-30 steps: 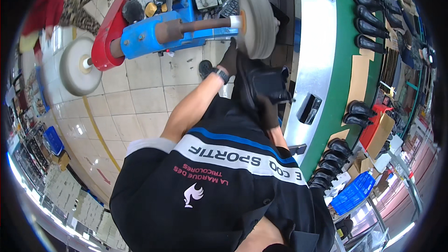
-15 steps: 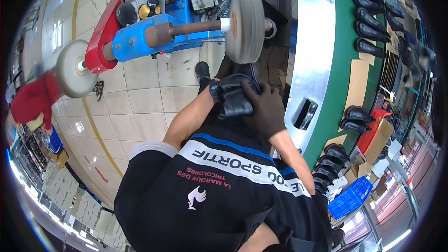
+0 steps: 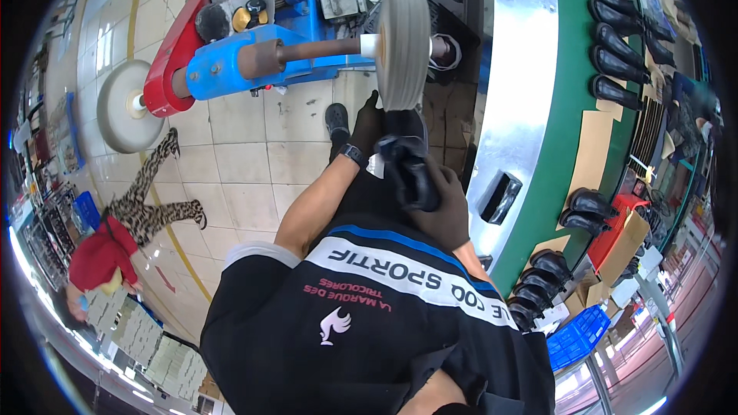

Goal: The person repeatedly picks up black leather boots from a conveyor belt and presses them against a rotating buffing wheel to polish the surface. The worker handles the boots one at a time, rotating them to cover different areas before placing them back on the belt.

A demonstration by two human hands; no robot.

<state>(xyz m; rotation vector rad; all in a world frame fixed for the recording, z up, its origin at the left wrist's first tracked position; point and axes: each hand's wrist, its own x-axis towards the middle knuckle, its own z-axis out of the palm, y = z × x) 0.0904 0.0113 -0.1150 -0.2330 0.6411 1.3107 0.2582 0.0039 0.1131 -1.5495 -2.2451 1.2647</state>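
Note:
A black leather boot [image 3: 411, 177] is held under the pale buffing wheel [image 3: 404, 50], its toe end up by the wheel's lower rim and its shaft toward my body. Whether the toe touches the wheel I cannot tell. My right hand [image 3: 450, 204], in a dark glove, is closed round the shaft from the right. To the left of the toe is my left hand [image 3: 367, 129], also dark-gloved, with fingers stretched toward the wheel and a black watch [image 3: 353, 154] at its wrist. Part of that hand's edge merges with the dark boot and trousers behind.
The wheel's shaft runs left through a blue housing [image 3: 231, 65] and red guard [image 3: 175, 54] to a second wheel [image 3: 123, 107]. At right, a metal-edged green bench [image 3: 565, 100] carries rows of black footwear [image 3: 615, 52]. A person in red [image 3: 104, 250] is at the left.
The boot has turned in my right hand, its shaft now hanging nearer me. My left hand has come off its side, fingers extended. The person in red has moved further into view.

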